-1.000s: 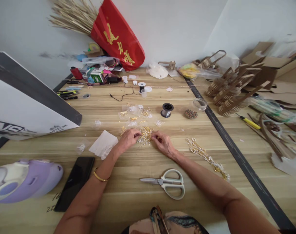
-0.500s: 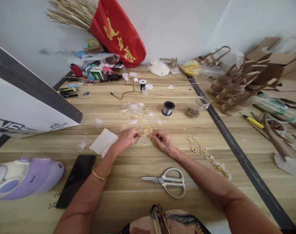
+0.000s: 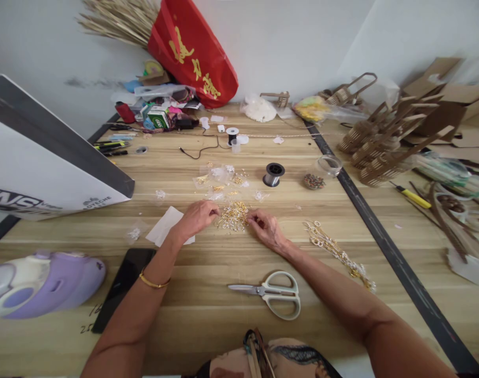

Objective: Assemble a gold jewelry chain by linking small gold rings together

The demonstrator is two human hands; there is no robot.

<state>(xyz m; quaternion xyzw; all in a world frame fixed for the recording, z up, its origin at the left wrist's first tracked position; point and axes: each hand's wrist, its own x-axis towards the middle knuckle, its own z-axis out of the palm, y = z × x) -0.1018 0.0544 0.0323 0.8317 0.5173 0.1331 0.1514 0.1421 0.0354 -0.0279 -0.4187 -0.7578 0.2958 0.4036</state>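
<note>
A loose pile of gold and silver beads (image 3: 233,216) lies on the wooden table, with a hand at either side. My left hand (image 3: 198,216) is just left of the pile, its fingertips pinched together; anything between them is too small to make out. At the pile's right edge, my right hand (image 3: 266,227) has its thumb and fingers drawn together, and what they hold is hidden. White paper (image 3: 166,226) lies partly under my left wrist. Scissors (image 3: 269,294) with pale handles rest nearer my body. Strung bead chains (image 3: 337,254) lie to the right.
Small bags of findings (image 3: 219,176) and a wire spool (image 3: 273,174) stand behind the pile. A jar of beads (image 3: 314,181) lies right of the spool. On the left are a black phone (image 3: 123,289), a purple bottle (image 3: 54,286) and a white box (image 3: 54,173). Small woven baskets (image 3: 381,152) crowd the right.
My left hand has drawn back to the left, away from the bead pile. My right hand stays at the pile's right edge. The view has shifted very slightly.
</note>
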